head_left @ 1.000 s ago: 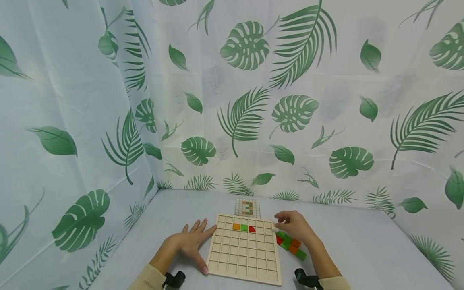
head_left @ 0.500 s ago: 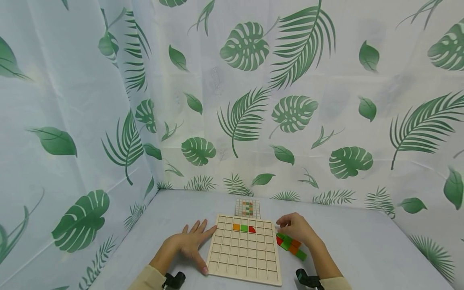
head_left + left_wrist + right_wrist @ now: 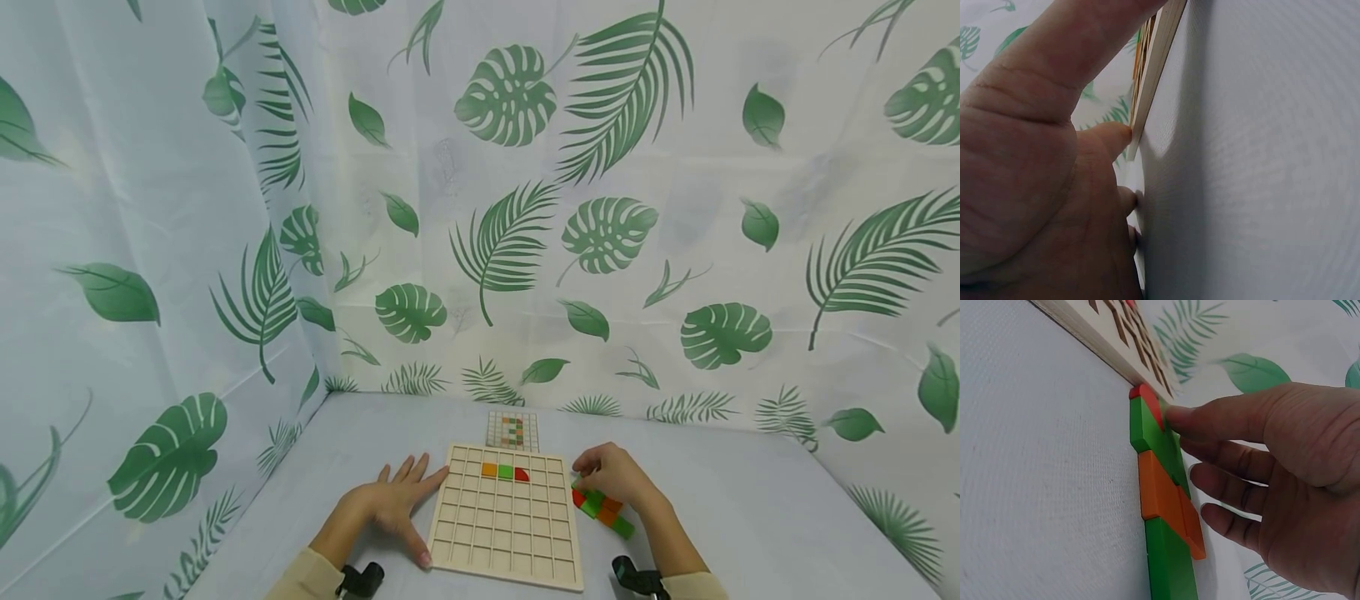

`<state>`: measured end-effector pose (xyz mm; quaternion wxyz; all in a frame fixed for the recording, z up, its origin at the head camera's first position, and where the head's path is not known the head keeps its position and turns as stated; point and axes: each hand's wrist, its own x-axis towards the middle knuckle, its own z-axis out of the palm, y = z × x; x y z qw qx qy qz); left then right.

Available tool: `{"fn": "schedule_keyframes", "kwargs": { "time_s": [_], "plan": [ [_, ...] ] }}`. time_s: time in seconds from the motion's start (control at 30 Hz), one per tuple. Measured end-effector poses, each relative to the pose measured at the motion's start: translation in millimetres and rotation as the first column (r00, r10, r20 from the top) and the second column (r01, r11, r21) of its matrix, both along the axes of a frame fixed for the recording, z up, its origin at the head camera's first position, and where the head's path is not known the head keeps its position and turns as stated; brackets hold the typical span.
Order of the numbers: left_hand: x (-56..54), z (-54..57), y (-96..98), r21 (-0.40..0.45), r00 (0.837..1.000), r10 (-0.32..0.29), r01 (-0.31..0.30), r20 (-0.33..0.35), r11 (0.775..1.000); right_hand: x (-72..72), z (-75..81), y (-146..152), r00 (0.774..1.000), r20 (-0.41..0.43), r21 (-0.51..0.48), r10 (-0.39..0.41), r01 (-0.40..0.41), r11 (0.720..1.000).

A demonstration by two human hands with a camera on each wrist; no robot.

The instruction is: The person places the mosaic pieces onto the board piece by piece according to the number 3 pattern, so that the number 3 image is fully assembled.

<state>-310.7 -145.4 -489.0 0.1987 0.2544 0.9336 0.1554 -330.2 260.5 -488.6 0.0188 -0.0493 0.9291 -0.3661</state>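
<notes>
A pale wooden grid board [image 3: 502, 525] lies on the table, with an orange square tile [image 3: 489, 470], a green square tile [image 3: 506, 472] and a red quarter-round tile [image 3: 521, 474] in one of its upper rows. My left hand [image 3: 393, 504] is spread at the board's left side, thumb at the near corner and index fingertip at the edge. My right hand [image 3: 615, 475] is over the far end of a row of loose tiles. In the right wrist view its thumb [image 3: 1182, 419] and curled fingers are right at a green block [image 3: 1154, 428] beside a red piece [image 3: 1150, 403]; I cannot tell whether they pinch it.
Loose orange blocks [image 3: 1160, 487] and another green block [image 3: 1169, 559] continue the row toward me. Behind the board lies a small pattern card [image 3: 512, 431] printed with a coloured grid. A leaf-patterned curtain [image 3: 525, 250] stands behind the table and along its left.
My right hand has shifted slightly right and toward me, its thumb coming down over the far end of the loose tiles. The left hand and the board have stayed in place.
</notes>
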Motion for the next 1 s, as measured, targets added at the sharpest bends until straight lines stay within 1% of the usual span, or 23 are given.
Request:
{"fn": "schedule_keyframes", "kwargs": {
  "time_s": [0.4, 0.63, 0.87, 1.0],
  "plan": [
    [-0.7, -2.1, -0.2, -0.020, 1.000, 0.014, -0.014, 0.000, 1.000, 0.7, -1.0, -0.5, 1.000, -0.003, 0.013, -0.002, 0.002, 1.000],
    [-1.0, -1.1, -0.3, -0.016, 1.000, -0.002, 0.002, -0.003, 1.000, 2.2, 0.6, -0.9, 1.000, -0.012, 0.012, -0.002, 0.003, 1.000],
    [-1.5, 0.0, 0.1, -0.018, 1.000, 0.002, -0.002, 0.003, 1.000, 0.7, -0.3, -0.3, 0.999, -0.010, 0.061, -0.037, 0.037, 0.997],
    [-1.3, -0.4, 0.5, -0.020, 1.000, 0.008, -0.008, 0.006, 1.000, 0.8, -0.4, -0.9, 0.999, -0.015, 0.073, -0.031, 0.032, 0.997]
  ]
}}
